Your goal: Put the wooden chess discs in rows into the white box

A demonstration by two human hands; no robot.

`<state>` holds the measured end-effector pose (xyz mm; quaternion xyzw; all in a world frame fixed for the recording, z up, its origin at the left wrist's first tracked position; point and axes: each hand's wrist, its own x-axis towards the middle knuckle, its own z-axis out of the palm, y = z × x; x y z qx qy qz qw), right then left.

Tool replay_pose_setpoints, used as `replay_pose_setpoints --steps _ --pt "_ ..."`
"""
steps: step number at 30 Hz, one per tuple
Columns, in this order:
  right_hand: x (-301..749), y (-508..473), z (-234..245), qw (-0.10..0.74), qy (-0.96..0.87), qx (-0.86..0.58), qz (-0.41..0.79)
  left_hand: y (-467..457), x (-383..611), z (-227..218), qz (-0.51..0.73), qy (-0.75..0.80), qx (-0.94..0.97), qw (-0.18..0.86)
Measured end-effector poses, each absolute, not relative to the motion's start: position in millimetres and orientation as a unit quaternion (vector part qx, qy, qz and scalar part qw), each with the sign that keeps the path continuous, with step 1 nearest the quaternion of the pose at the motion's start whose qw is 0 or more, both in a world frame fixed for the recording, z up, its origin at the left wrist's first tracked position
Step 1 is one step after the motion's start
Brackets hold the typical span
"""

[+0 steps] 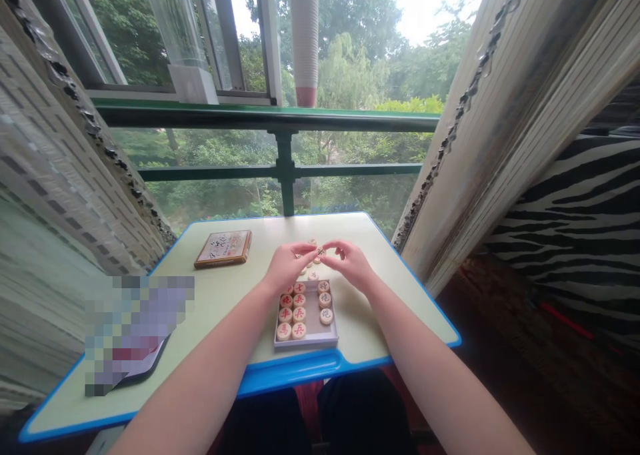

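Observation:
My left hand and my right hand meet fingertip to fingertip above the table, just beyond an open box. Both pinch toward one round wooden Chinese chess piece between them. Several more pieces lie around and below my fingers, partly covered; a loose piece sits at the box's far edge. In the shallow box, red-lettered pieces fill two columns on the left. Dark-lettered pieces stand in a column along the right wall, with bare box floor between.
A flat brown-edged box lid with printed writing lies at the table's far left. A blurred-out flat object rests near the left edge. The pale table has a blue rim. Curtains flank a green railing.

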<state>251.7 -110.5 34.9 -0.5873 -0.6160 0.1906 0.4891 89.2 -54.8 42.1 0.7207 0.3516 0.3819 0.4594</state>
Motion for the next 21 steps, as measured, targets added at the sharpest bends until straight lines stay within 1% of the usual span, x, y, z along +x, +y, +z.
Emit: replay_pose_setpoints --steps 4,7,11,17,21 --pt "253 -109 32 0.514 -0.606 -0.554 0.249 -55 87 43 0.383 0.323 0.693 0.518" --pt "253 -109 31 0.528 -0.606 -0.534 0.263 -58 85 47 0.371 0.312 0.68 0.551" --pt "251 -111 33 0.522 -0.613 -0.532 0.26 -60 85 48 0.363 0.318 0.678 0.555" --pt "252 -115 36 0.517 -0.6 -0.549 0.266 -63 85 46 0.415 0.313 0.659 0.544" --pt "252 -117 36 0.53 -0.59 -0.543 0.276 -66 85 46 0.383 0.301 0.674 0.555"
